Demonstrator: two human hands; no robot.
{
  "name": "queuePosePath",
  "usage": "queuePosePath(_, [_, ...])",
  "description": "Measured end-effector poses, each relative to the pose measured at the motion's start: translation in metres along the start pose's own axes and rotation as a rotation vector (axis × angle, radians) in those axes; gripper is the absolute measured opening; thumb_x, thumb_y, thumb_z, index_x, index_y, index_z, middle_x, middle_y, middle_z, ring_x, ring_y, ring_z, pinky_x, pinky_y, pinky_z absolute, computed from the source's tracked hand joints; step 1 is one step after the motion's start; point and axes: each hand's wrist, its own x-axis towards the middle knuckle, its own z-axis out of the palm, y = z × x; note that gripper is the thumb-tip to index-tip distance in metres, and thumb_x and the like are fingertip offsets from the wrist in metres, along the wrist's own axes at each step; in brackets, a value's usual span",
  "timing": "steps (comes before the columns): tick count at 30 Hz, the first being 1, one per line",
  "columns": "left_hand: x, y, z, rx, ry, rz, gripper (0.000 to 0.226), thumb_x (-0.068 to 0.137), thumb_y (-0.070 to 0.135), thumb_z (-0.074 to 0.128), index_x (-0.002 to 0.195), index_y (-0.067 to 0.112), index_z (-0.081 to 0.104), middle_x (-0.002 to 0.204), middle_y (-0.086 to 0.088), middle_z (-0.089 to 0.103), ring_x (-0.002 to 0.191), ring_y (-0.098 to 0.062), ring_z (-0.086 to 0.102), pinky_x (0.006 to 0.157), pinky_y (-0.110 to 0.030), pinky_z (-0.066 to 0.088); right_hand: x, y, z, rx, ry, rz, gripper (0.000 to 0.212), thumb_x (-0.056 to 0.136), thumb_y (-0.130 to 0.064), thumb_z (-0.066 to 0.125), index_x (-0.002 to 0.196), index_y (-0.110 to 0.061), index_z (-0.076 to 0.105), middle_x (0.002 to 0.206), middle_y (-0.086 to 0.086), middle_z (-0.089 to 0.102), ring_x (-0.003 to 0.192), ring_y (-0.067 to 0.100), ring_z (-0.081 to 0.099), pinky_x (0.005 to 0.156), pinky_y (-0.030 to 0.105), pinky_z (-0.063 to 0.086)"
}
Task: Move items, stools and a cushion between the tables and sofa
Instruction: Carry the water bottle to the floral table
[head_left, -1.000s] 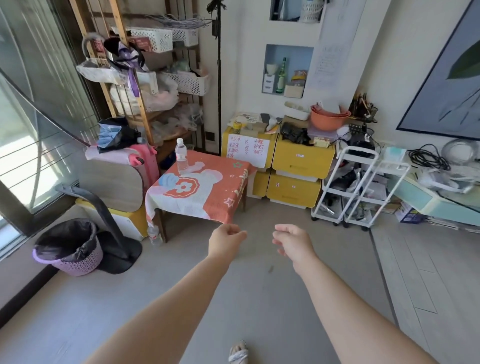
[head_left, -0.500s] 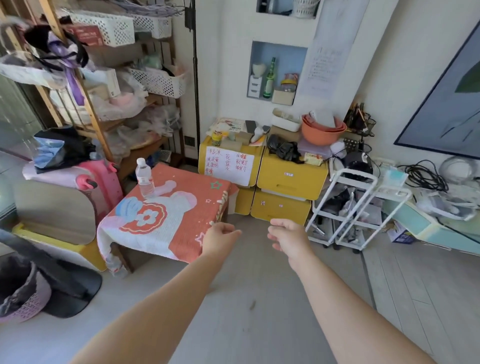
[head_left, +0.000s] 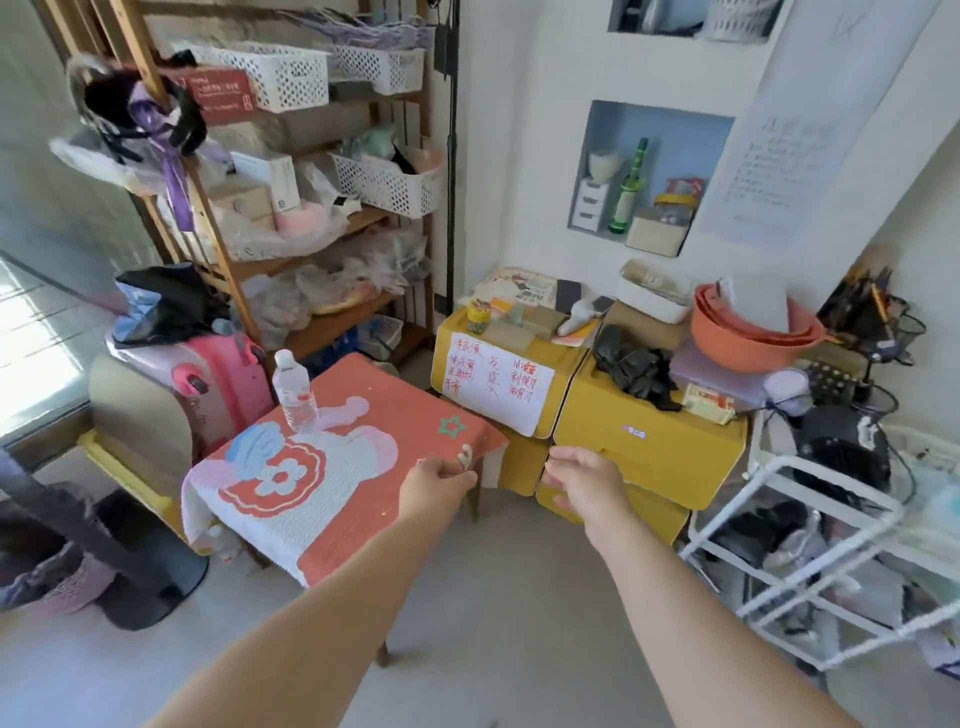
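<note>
A low table (head_left: 363, 499) under an orange cloth with a cartoon print stands left of centre. A clear water bottle (head_left: 295, 391) is upright near its far left edge. My left hand (head_left: 435, 482) is at the table's right front corner, thumb on top of the cloth and fingers curled under the edge. My right hand (head_left: 583, 484) hovers just right of that corner, in front of the yellow drawers, fingers loosely apart and holding nothing. No sofa, stool or cushion is in view.
Yellow drawer units (head_left: 649, 447) with clutter on top stand right behind the table. A white wire trolley (head_left: 810, 551) is at the right, a wooden shelf rack (head_left: 311, 218) and a pink suitcase (head_left: 228, 374) at the left. A purple bin (head_left: 47, 577) sits at the lower left.
I have come closer to the table. My left hand has reached its right corner and closed on the edge; my right hand has moved forward alongside, still free.
</note>
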Motion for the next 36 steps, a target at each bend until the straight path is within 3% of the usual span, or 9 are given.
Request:
queuePosePath(3, [0.018, 0.025, 0.024, -0.021, 0.06, -0.04, 0.009, 0.082, 0.022, 0.063, 0.088, 0.016, 0.065, 0.09, -0.004, 0.066, 0.075, -0.016, 0.058, 0.073, -0.028, 0.049, 0.044, -0.026, -0.027, -0.063, -0.033, -0.044, 0.027, 0.086, -0.008, 0.055, 0.112, -0.01, 0.062, 0.084, -0.001, 0.063, 0.079, 0.017, 0.059, 0.064, 0.027, 0.046])
queuePosePath(6, [0.038, 0.046, 0.04, -0.084, 0.11, -0.057, 0.012, 0.083, 0.023, 0.063, 0.073, 0.025, 0.057, 0.083, 0.0, 0.063, 0.078, -0.017, 0.059, 0.073, -0.027, 0.047, 0.091, -0.049, -0.028, -0.156, -0.101, -0.1, 0.031, 0.085, -0.005, 0.054, 0.115, -0.008, 0.061, 0.097, 0.004, 0.064, 0.087, 0.017, 0.06, 0.077, 0.03, 0.05])
queuePosePath(8, [0.045, 0.051, 0.043, -0.085, 0.12, -0.077, 0.009, 0.083, 0.022, 0.064, 0.077, 0.023, 0.058, 0.083, -0.001, 0.063, 0.078, -0.018, 0.059, 0.07, -0.026, 0.047, 0.101, -0.051, -0.014, -0.21, -0.186, -0.129, 0.031, 0.085, -0.006, 0.055, 0.115, -0.008, 0.061, 0.104, 0.006, 0.064, 0.095, 0.019, 0.06, 0.085, 0.033, 0.05])
queuePosePath(10, [0.061, 0.054, 0.046, -0.122, 0.179, -0.094, 0.007, 0.082, 0.018, 0.065, 0.087, 0.018, 0.06, 0.088, -0.005, 0.065, 0.078, -0.019, 0.058, 0.066, -0.026, 0.047, 0.122, -0.049, 0.007, -0.24, -0.318, -0.146, 0.03, 0.084, -0.008, 0.056, 0.114, -0.011, 0.061, 0.106, 0.005, 0.064, 0.097, 0.018, 0.061, 0.081, 0.028, 0.05])
queuePosePath(14, [0.099, 0.058, 0.04, -0.158, 0.225, -0.114, 0.012, 0.083, 0.013, 0.064, 0.093, 0.014, 0.058, 0.091, -0.007, 0.064, 0.083, -0.023, 0.059, 0.079, -0.035, 0.049, 0.158, -0.055, 0.04, -0.261, -0.45, -0.15, 0.026, 0.083, -0.01, 0.057, 0.109, -0.014, 0.061, 0.109, 0.005, 0.063, 0.102, 0.019, 0.06, 0.088, 0.031, 0.05])
queuePosePath(19, [0.167, 0.054, 0.025, -0.236, 0.323, -0.147, 0.013, 0.085, 0.014, 0.064, 0.096, 0.012, 0.057, 0.085, -0.002, 0.06, 0.08, -0.02, 0.057, 0.065, -0.027, 0.045, 0.221, -0.079, 0.076, -0.35, -0.489, -0.155, 0.024, 0.086, -0.009, 0.057, 0.11, -0.01, 0.061, 0.104, 0.006, 0.062, 0.097, 0.019, 0.058, 0.084, 0.031, 0.047])
queuePosePath(27, [0.261, 0.075, -0.011, -0.282, 0.426, -0.21, 0.023, 0.084, 0.015, 0.064, 0.106, 0.007, 0.062, 0.096, -0.011, 0.064, 0.088, -0.025, 0.059, 0.081, -0.033, 0.047, 0.303, -0.145, 0.131, -0.389, -0.541, -0.194, 0.03, 0.085, -0.004, 0.054, 0.115, -0.008, 0.059, 0.099, 0.002, 0.06, 0.092, 0.016, 0.056, 0.087, 0.033, 0.046])
queuePosePath(31, [0.277, 0.069, -0.018, -0.285, 0.47, -0.272, 0.023, 0.085, 0.015, 0.062, 0.108, 0.009, 0.061, 0.096, -0.006, 0.063, 0.088, -0.021, 0.058, 0.08, -0.028, 0.044, 0.329, -0.141, 0.159, -0.43, -0.608, -0.15, 0.026, 0.086, -0.005, 0.055, 0.112, -0.008, 0.059, 0.083, 0.003, 0.06, 0.072, 0.012, 0.054, 0.074, 0.028, 0.043])
queuePosePath(36, [0.291, 0.053, -0.039, -0.339, 0.579, -0.373, 0.023, 0.085, 0.017, 0.064, 0.106, 0.008, 0.061, 0.096, -0.004, 0.063, 0.086, -0.02, 0.057, 0.078, -0.032, 0.046, 0.356, -0.142, 0.212, -0.471, -0.715, -0.131, 0.024, 0.087, -0.008, 0.057, 0.111, -0.007, 0.061, 0.079, -0.003, 0.059, 0.082, 0.017, 0.058, 0.078, 0.031, 0.046])
